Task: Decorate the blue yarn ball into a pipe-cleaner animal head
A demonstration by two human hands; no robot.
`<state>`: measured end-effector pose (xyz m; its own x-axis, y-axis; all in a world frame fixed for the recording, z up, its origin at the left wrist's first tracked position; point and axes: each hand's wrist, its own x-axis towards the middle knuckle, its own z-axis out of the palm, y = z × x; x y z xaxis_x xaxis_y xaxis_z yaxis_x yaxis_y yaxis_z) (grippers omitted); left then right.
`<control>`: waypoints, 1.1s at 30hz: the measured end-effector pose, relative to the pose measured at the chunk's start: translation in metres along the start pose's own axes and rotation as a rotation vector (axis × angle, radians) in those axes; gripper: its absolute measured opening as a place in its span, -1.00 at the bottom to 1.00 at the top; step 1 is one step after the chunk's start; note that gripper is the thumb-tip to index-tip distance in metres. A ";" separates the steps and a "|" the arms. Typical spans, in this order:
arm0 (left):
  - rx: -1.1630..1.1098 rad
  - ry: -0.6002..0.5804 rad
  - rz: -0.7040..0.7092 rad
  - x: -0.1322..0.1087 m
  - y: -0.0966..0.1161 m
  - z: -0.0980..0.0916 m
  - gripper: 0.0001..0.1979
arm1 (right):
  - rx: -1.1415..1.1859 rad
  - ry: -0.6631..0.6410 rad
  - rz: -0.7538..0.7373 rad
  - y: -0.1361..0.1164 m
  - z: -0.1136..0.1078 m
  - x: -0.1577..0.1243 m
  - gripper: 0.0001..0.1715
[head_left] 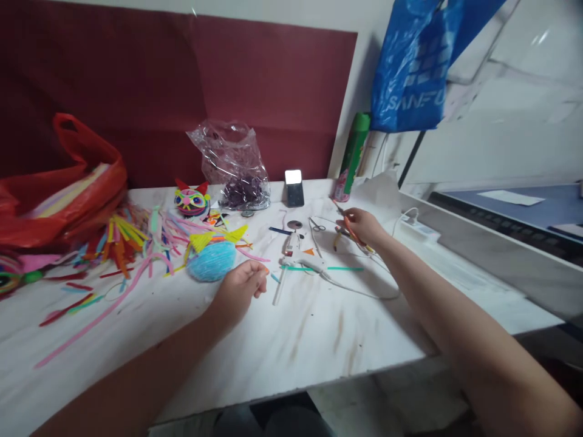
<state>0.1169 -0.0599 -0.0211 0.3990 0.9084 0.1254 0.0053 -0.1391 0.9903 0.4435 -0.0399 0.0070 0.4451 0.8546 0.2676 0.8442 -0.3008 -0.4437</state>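
Observation:
My left hand (pixel 242 286) is closed in a pinch beside a light-blue fuzzy ball (pixel 212 261) with yellow fuzzy pieces on top. A small orange bit (pixel 266 271) shows at its fingertips, too small to name. Further right, my right hand (pixel 363 227) is closed around an orange-handled tool (pixel 348 226), its pointed tip aimed up and left. Whether that tool is scissors or pliers I cannot tell. Between the hands lies a white glue gun (pixel 304 260) with a glue stick (pixel 279 286) near it. Small scissors (pixel 317 224) and a green pipe cleaner (pixel 346 268) rest close by.
Colourful pipe cleaners (pixel 125 240) spread over the left, before a red plastic bag (pixel 91 188). A decorated cat-like head (pixel 191 201), a clear bag (pixel 241 176), a phone (pixel 294 193) and a green spray can (pixel 354 155) line the back. A power strip (pixel 416 227) sits right.

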 end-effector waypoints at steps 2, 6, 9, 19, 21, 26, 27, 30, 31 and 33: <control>0.010 -0.030 -0.011 -0.002 -0.001 0.002 -0.82 | -0.070 -0.038 -0.012 -0.003 0.004 0.008 -0.53; -0.018 0.011 -0.095 -0.003 -0.009 0.004 -0.84 | -0.227 -0.122 -0.033 -0.020 0.019 0.031 -0.60; -0.039 0.022 -0.132 0.000 -0.014 0.001 -0.82 | -0.309 -0.167 -0.017 -0.033 0.032 0.049 -0.64; -0.164 0.099 0.003 0.013 -0.009 -0.010 -0.76 | -0.291 -0.208 -0.028 -0.038 0.026 0.049 -0.66; -0.190 0.097 0.031 0.013 -0.008 -0.009 -0.72 | -0.228 -0.175 -0.098 -0.051 0.022 0.033 -0.68; -0.149 0.090 0.114 0.004 -0.005 -0.004 -0.69 | 0.069 -0.301 -0.433 -0.099 0.027 -0.044 -0.71; -0.124 0.079 0.125 0.002 -0.005 -0.003 -0.69 | 0.249 -0.367 -0.512 -0.108 0.030 -0.061 -0.71; -0.087 0.038 0.148 -0.003 -0.004 0.001 -0.70 | 0.587 -0.493 -0.599 -0.123 0.036 -0.098 -0.73; -0.094 0.033 0.149 -0.004 -0.004 0.001 -0.70 | 0.657 -0.488 -0.580 -0.126 0.038 -0.105 -0.73; -0.114 0.041 0.141 -0.004 -0.004 0.002 -0.71 | 0.759 -0.451 -0.504 -0.126 0.039 -0.110 -0.72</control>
<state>0.1167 -0.0636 -0.0254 0.3509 0.8985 0.2639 -0.1527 -0.2231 0.9628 0.2760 -0.0797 0.0001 -0.1973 0.9348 0.2953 0.4203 0.3528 -0.8360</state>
